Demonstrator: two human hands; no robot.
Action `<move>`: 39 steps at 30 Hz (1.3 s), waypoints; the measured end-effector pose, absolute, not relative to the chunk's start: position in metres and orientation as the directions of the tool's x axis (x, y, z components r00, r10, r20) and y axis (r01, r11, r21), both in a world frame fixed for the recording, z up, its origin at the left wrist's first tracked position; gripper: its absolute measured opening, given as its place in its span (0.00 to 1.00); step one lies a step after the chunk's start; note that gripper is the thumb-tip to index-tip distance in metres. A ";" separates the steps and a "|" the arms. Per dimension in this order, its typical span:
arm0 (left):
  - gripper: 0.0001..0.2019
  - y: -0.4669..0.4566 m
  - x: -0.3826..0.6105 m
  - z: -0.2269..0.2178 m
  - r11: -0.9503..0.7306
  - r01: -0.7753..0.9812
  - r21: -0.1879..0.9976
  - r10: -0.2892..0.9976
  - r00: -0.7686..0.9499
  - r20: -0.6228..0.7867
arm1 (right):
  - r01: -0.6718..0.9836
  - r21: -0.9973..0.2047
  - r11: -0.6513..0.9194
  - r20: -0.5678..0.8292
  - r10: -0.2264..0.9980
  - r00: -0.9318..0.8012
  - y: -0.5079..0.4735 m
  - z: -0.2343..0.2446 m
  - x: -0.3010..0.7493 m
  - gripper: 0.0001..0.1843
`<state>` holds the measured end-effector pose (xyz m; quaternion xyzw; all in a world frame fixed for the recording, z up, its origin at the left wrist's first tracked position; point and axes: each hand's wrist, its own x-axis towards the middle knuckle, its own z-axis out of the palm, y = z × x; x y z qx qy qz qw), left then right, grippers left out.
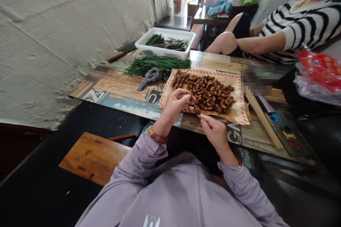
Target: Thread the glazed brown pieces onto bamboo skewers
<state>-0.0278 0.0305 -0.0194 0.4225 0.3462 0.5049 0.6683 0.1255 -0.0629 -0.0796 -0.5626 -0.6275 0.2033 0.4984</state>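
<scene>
A heap of glossy, dark brown food pieces (213,92) lies on a sheet of paper with a red-striped border (241,108) on the table. My left hand (176,104) is at the heap's near left edge, thumb and fingers pinched on one small brown piece. My right hand (215,132) is closed just in front of the paper. Its thumb and forefinger meet at the lower end of a short run of brown pieces (197,109) between my hands. Whether a thin skewer runs through them I cannot tell.
Long green chives (160,64) lie behind the paper with a grey cloth (151,78). A white tub (165,52) holds more greens. At right lie a wooden strip (263,120), a phone (289,129) and a red plastic bag (321,69). A person in a striped top (298,28) sits across.
</scene>
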 end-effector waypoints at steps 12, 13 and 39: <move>0.21 0.025 -0.032 -0.017 0.272 -0.451 0.850 0.913 0.400 -0.079 | 0.452 -0.855 0.253 0.354 0.923 0.152 -0.066 -0.087 0.128 0.15; 0.20 0.025 -0.031 -0.018 0.275 -0.465 0.842 0.907 0.417 -0.065 | 0.453 -0.854 0.257 0.357 0.922 0.150 -0.066 -0.087 0.128 0.15; 0.14 0.018 -0.028 -0.008 0.164 -0.393 0.905 0.960 0.273 -0.055 | 0.520 -0.773 0.364 0.484 0.868 0.113 -0.065 -0.080 0.127 0.13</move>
